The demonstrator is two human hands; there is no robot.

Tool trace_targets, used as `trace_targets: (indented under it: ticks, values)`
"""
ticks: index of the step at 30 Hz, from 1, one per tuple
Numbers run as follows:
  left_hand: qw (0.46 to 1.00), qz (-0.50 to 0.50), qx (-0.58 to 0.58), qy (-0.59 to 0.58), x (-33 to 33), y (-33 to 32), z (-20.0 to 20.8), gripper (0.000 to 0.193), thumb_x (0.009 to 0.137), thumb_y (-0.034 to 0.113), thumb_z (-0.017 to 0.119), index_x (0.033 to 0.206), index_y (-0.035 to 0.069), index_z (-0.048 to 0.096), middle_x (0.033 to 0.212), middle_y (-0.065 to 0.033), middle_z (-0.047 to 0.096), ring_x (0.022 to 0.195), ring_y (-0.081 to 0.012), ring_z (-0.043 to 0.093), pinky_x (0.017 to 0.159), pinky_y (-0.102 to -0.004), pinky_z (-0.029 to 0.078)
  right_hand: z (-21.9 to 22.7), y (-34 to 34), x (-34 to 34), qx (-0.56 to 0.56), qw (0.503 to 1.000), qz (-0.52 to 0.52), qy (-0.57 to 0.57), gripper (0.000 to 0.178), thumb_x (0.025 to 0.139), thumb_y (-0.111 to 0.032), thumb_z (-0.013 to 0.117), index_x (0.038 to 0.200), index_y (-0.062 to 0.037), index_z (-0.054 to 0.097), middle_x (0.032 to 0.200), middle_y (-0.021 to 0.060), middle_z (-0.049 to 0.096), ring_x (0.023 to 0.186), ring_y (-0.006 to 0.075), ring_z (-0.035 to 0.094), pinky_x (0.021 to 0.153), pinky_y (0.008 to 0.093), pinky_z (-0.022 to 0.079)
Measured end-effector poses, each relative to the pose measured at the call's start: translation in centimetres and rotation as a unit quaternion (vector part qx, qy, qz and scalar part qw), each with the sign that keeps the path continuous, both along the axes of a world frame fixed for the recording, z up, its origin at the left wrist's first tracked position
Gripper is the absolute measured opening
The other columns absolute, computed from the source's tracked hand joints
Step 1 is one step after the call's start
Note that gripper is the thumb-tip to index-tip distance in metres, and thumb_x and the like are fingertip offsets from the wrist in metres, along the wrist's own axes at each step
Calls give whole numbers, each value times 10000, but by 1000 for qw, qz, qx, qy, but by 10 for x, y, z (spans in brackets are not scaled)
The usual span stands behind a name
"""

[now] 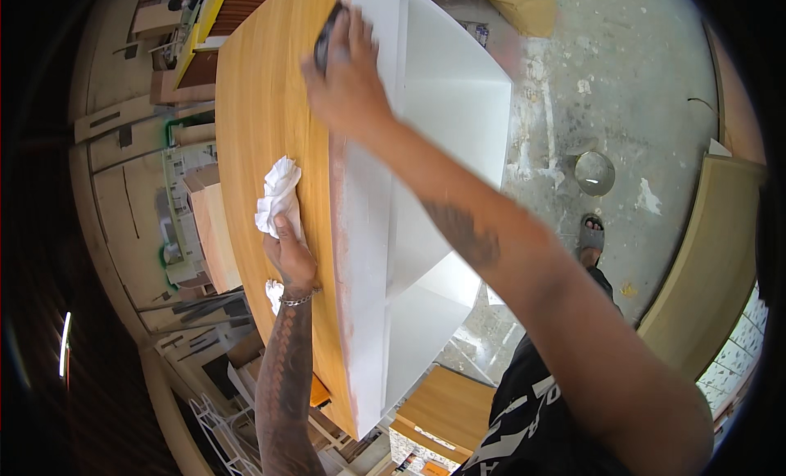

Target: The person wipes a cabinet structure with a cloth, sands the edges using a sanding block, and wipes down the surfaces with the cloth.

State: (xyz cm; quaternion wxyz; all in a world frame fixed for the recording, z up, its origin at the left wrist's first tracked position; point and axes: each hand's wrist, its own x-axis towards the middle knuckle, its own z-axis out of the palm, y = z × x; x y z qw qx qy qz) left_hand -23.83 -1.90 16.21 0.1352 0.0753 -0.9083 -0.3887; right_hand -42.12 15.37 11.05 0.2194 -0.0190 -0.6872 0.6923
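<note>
My left hand is closed on a crumpled white cloth, which rests on a wood-grain panel. A further bit of white cloth shows beside my left wrist. Farther off, my right hand grips a small dark block against the panel near its right edge. Motion blurs that hand, and the block's exact kind is hard to make out. The panel forms one face of a large cabinet with white compartments. Reddish-brown smears run down the white edge strip beside the wood grain.
On the stained concrete floor to the right stands a round metal tin, near my sandalled foot. A smaller wood-topped cabinet is close by at the bottom. Boards and offcuts lie to the left. A long tan panel borders the right.
</note>
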Motion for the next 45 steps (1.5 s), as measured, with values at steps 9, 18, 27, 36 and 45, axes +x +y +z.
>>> trace_targets:
  ticks: [9,18,27,36,45]
  values:
    - [1000,9,-20,4,15,-19,4,542,1102,327,408,1382,-125,510,1410,-202,569,1308,-280,529,1120,-382,373,2,-31,177,11,964,265,-22,880,988,-309,581,1554,143,82,1623,383,29,1486,607,74,1181,684,158]
    - [1000,-12,-20,8,4,-16,-5,532,1100,315,410,1379,-125,513,1409,-204,571,1304,-284,533,1121,-388,370,5,27,-92,-1,1000,9,3,798,1016,-341,550,1527,151,184,1632,345,121,1496,515,176,1237,540,185]
    - [999,-4,-33,9,13,-22,-2,522,1098,303,412,1377,-126,516,1408,-206,573,1300,-289,536,1121,-393,368,3,-10,45,17,992,122,15,860,1009,-349,526,1534,178,94,1628,375,36,1484,598,103,1210,649,127]
    - [999,-4,-36,6,14,-23,-2,510,1089,291,431,1367,-126,526,1384,-200,591,1280,-284,551,1106,-391,382,-5,-7,3,15,996,82,19,854,980,-325,586,1545,144,150,1653,315,52,1506,534,146,1210,624,200]
    - [999,-26,-18,17,7,-17,-11,498,1076,280,457,1353,-126,539,1350,-190,616,1252,-274,570,1082,-384,404,-3,13,-49,-2,999,36,36,884,974,-320,593,1552,142,110,1639,337,86,1487,572,138,1218,623,144]
